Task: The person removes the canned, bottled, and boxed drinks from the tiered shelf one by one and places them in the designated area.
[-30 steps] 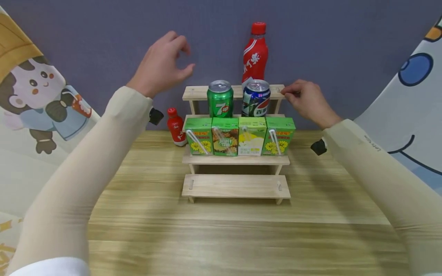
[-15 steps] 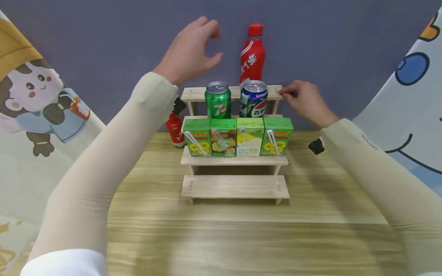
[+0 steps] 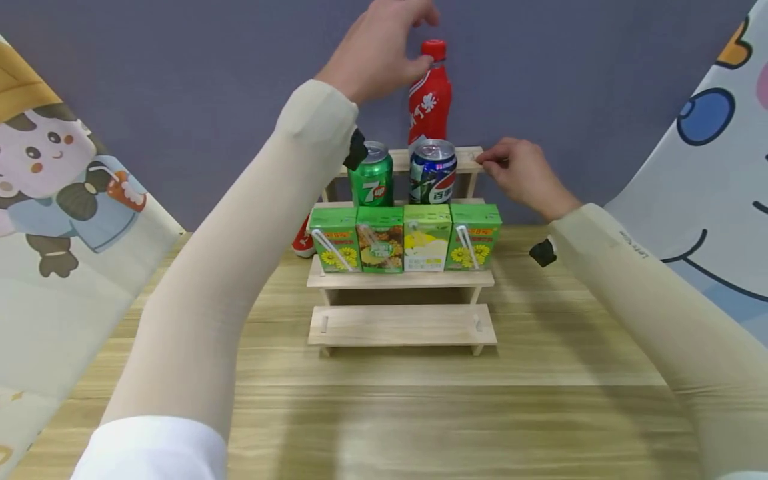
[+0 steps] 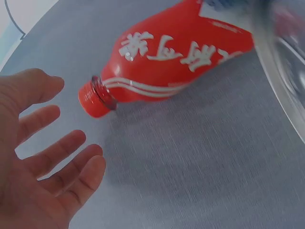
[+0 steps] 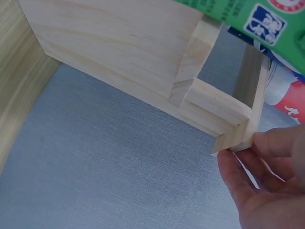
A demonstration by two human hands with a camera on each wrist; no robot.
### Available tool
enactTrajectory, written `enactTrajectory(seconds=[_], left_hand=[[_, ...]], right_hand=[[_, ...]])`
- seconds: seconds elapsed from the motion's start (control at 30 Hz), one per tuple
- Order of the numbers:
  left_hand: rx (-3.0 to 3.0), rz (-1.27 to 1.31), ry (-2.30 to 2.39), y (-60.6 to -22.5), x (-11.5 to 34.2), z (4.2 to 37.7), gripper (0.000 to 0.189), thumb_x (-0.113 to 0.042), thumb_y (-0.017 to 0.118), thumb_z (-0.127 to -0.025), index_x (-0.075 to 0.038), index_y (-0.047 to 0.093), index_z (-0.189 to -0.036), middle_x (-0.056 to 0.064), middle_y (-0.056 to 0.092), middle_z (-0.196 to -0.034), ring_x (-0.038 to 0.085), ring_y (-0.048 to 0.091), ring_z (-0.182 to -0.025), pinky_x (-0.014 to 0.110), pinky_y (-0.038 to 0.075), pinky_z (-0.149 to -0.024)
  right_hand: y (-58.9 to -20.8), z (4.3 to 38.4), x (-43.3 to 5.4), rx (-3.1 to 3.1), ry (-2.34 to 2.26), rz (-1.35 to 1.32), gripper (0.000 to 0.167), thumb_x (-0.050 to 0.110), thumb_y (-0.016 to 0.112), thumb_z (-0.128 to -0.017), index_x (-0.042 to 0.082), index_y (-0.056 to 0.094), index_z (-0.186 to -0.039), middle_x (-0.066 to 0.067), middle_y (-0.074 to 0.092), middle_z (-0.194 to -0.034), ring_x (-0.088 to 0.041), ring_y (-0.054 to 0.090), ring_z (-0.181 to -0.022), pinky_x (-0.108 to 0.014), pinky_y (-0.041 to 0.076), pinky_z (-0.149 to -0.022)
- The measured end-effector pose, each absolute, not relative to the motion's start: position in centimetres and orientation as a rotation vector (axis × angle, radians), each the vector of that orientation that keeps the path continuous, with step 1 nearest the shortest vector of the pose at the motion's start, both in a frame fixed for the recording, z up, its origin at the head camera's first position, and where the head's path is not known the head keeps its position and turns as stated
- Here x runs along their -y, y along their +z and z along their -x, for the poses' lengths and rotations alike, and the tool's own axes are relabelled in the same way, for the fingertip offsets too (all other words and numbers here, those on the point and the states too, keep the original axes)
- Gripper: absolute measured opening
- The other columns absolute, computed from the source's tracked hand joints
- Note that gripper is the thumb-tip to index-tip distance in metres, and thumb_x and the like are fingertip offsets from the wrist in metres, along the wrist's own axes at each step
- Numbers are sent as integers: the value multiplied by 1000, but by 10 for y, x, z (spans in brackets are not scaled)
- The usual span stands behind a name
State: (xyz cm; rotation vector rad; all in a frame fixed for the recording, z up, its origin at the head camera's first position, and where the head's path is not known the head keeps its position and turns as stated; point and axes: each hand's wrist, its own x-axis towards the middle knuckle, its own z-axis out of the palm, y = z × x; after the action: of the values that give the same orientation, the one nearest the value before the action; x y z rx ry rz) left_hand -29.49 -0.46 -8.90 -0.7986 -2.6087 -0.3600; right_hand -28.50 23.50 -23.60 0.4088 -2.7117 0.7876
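Note:
A large red cola bottle [image 3: 429,110] stands on the top step of the tiered wooden stand [image 3: 402,327]. My left hand [image 3: 384,57] is beside its red cap, thumb and fingers spread with nothing between them. In the left wrist view the bottle's cap [image 4: 95,99] lies just off the fingertips. At the stand's top right corner, my right hand [image 3: 523,175] pinches the end of the top board [image 5: 236,136] between thumb and fingers. In front of the bottle, a green 7up can [image 3: 372,183] and a blue Pepsi can [image 3: 433,175] stand on the step below.
Several drink cartons [image 3: 381,241] with straws line the step below the cans, and the lowest step is bare. A small red bottle [image 3: 304,241], mostly hidden by my left sleeve, stands left of the stand on the wooden table [image 3: 420,420]. A grey wall [image 3: 240,80] rises behind.
My left hand has moved right and up, from left of the stand to beside the large bottle's cap. My right hand keeps its pinch on the top board. The view has shifted slightly.

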Motion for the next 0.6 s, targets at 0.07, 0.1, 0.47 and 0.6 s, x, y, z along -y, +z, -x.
enactTrajectory(seconds=[0.07,0.1,0.47,0.6], left_hand=[[2630,797,-350,-89,1,295,50,-32,52,-95,-25,39,-142,-6,36,-144,6,34,-129,16,32,-98],[2641,795,-339,-89,-1,295,50,-32,52,-95,-25,39,-143,-6,36,-144,6,34,-129,16,32,-98],[2713,749,-291,-91,-6,297,45,-33,50,-95,-25,45,-140,-3,40,-138,10,41,-121,16,35,-95],[2732,748,-294,-93,-6,298,44,-30,49,-96,-25,45,-140,-4,42,-138,9,43,-119,15,36,-94]], right_hand=[[-236,285,-234,2708,798,-407,25,8,51,-97,-2,65,-115,-15,57,-109,-29,56,-99,-43,45,-83],[-236,285,-234,2706,800,-407,25,8,52,-96,-2,65,-115,-16,57,-110,-29,56,-99,-43,45,-83],[-237,287,-232,2713,813,-415,25,8,51,-96,-1,65,-116,-14,57,-111,-28,56,-99,-42,46,-83],[-237,286,-231,2710,815,-411,25,8,51,-96,-2,65,-115,-14,57,-110,-28,56,-99,-42,46,-83]])
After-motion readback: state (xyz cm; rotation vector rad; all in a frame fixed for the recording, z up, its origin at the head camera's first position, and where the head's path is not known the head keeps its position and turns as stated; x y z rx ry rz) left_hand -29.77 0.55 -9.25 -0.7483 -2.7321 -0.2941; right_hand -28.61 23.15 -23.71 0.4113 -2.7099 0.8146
